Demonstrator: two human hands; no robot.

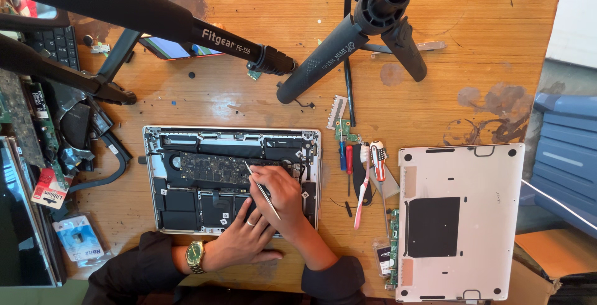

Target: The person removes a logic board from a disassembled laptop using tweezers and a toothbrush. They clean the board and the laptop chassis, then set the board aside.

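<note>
— Two hands over one opened silver laptop chassis [186, 136], its dark boards and black battery cells exposed, lying on the scuffed wooden table [497, 31]. What does each grip?

— The right hand [283, 194] is closed on slim metal tweezers [261, 190], tips pointing up-left at the dark circuit board [214, 168]. The left hand [245, 240], with a ring and a gold wristwatch [195, 256], lies flat with fingers spread on the chassis's near edge, holding nothing.

— What is beside it?

— Right of it, small red-handled screwdrivers [377, 159], a pink toothbrush [360, 199], then the detached silver bottom cover [460, 218]. Black tripod legs [323, 62] stand behind.
</note>
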